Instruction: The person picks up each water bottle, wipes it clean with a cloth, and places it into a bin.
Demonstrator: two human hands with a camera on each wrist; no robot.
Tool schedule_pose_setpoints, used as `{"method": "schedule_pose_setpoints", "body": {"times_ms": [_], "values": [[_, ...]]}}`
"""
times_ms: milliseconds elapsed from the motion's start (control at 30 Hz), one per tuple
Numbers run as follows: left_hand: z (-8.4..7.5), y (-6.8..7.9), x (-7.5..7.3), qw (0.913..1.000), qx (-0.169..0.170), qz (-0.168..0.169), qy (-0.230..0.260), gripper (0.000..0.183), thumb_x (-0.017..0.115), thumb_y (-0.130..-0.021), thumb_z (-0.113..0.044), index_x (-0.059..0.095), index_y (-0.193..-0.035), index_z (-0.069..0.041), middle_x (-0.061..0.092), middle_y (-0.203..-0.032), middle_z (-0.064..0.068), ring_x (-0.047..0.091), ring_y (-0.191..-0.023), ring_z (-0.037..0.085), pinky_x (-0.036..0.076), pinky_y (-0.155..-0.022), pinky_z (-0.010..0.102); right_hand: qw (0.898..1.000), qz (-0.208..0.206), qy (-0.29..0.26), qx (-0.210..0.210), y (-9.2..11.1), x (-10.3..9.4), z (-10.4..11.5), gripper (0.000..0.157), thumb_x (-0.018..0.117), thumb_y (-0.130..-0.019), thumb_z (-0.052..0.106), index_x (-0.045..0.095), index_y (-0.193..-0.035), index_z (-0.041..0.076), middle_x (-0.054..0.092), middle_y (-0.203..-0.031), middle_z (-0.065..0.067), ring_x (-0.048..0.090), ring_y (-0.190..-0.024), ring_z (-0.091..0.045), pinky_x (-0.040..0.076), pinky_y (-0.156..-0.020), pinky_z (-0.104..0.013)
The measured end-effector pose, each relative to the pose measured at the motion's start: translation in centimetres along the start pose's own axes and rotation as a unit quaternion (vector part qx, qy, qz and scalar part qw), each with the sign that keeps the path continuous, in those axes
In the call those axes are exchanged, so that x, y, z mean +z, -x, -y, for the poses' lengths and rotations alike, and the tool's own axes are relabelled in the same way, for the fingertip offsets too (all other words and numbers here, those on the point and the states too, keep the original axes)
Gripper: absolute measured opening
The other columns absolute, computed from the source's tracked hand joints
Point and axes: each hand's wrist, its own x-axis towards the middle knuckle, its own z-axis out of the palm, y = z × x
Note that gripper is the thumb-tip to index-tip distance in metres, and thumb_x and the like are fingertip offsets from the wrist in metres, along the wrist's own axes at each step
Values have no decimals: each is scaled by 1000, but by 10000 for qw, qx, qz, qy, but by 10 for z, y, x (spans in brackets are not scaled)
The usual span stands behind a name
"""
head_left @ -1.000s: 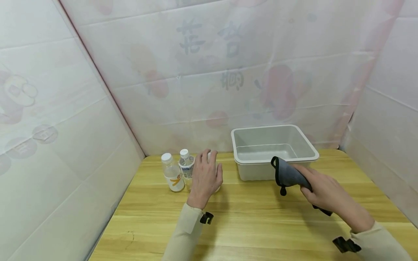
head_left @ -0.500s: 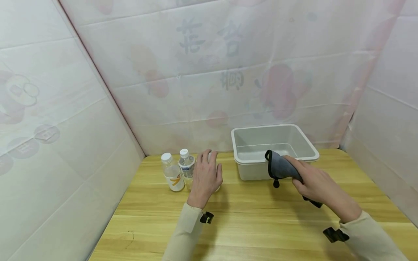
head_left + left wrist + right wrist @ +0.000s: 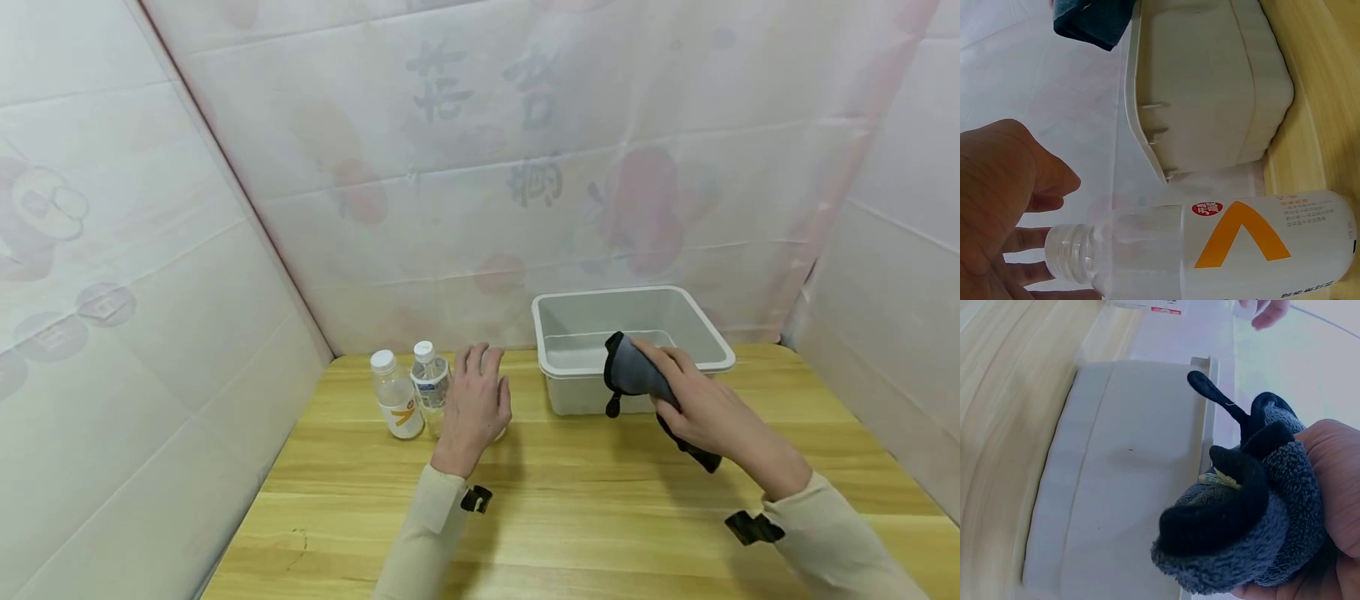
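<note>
In the left wrist view an uncapped bottle (image 3: pixel 1241 244), its white label marked with an orange V, stands at my left hand (image 3: pixel 474 408). The fingers reach behind its threaded neck, while the thumb is apart from it. From the head, the hand hides most of that bottle. My right hand (image 3: pixel 708 412) grips a bunched grey cloth (image 3: pixel 637 371) with black edging and a small black loop, in front of the pale grey plastic bin (image 3: pixel 588 393). The right wrist view shows the cloth's fuzzy folds (image 3: pixel 1291 500) pressed into the palm.
Left of my left hand stand a white-capped bottle (image 3: pixel 401 417) with an orange mark and a clear bottle (image 3: pixel 431 390) with a white cap. All rest on a wooden table (image 3: pixel 585 517). Pale printed sheets (image 3: pixel 450 233) wall the table at the back and sides.
My right hand has moved left and slightly up with the cloth, which now overlaps the bin's front rim further left. My left hand has stayed almost still beside the bottle.
</note>
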Motion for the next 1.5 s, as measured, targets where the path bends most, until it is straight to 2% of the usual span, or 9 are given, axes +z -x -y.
{"method": "schedule_pose_setpoints", "body": {"times_ms": [200, 400, 500, 633, 767, 867, 1000, 1200, 1500], "values": [[0, 0, 0, 9999, -112, 5, -31, 32, 67, -95, -13, 60, -126, -10, 61, -134, 16, 55, -129, 41, 55, -102, 47, 9989, -266, 121, -379, -6, 1, 2, 85, 71, -93, 10, 26, -162, 31, 49, -137, -23, 60, -63, -18, 45, -54, -33], [-3, 0, 1, 9995, -259, 103, -113, 32, 64, -95, -7, 61, -126, -11, 59, -137, 16, 58, -125, 41, 63, -82, 45, 9980, -349, 122, -520, -7, 1, 5, 84, 73, -92, 10, 29, -161, 30, 59, -124, -19, 65, -71, -21, 49, -59, -35], [-4, 0, 1, 9992, -338, 157, -148, 40, 70, -88, -3, 62, -126, -13, 59, -137, 14, 60, -123, 38, 64, -71, 43, 9982, -256, 99, -540, -10, 0, 7, 83, 72, -94, 12, 27, -161, 31, 62, -123, -20, 67, -74, -24, 51, -60, -37], [-2, -1, -1, 9991, -351, 163, -166, 48, 77, -81, -2, 64, -126, -15, 59, -136, 12, 62, -117, 36, 63, -64, 41, 9980, -234, 55, -590, -15, 0, 11, 82, 71, -94, 12, 27, -161, 31, 64, -122, -22, 69, -82, -29, 52, -62, -41], [-2, 0, -1, 9996, -238, 126, -100, 37, 74, -89, -5, 65, -124, -15, 60, -134, 11, 64, -113, 35, 62, -64, 38, 9977, -291, -75, -615, -20, 0, 14, 80, 70, -95, 12, 28, -161, 31, 65, -124, -24, 69, -93, -36, 53, -65, -44], [-3, 1, -1, 9998, -108, 111, -78, 28, 69, -95, -7, 66, -121, -14, 61, -133, 11, 65, -110, 33, 62, -69, 37, 9969, -255, -371, -641, -24, 0, 16, 80, 69, -96, 12, 26, -162, 29, 62, -134, -25, 68, -104, -41, 54, -71, -47], [-4, 2, 0, 10000, 51, 67, -37, 25, 68, -96, -8, 67, -120, -14, 62, -131, 11, 66, -109, 33, 62, -77, 39, 9934, -22, -980, -601, -31, 3, 19, 79, 67, -98, 13, 24, -163, 27, 56, -143, -27, 68, -106, -41, 54, -75, -47], [-6, 2, -2, 9997, 202, 41, 118, 25, 68, -97, -11, 67, -121, -15, 61, -130, 9, 66, -108, 31, 61, -78, 37, 9853, 237, -1634, -448, -39, 9, 21, 81, 65, -99, 14, 18, -164, 28, 55, -140, -32, 69, -100, -38, 54, -72, -42], [-7, 5, -3, 9987, 307, -28, 411, 27, 69, -96, -12, 67, -123, -14, 62, -130, 8, 67, -105, 28, 61, -77, 34, 9736, 335, -2242, -264, -45, 17, 26, 81, 64, -100, 16, 15, -163, 35, 41, -154, -30, 62, -115, -50, 56, -79, -53]]}}
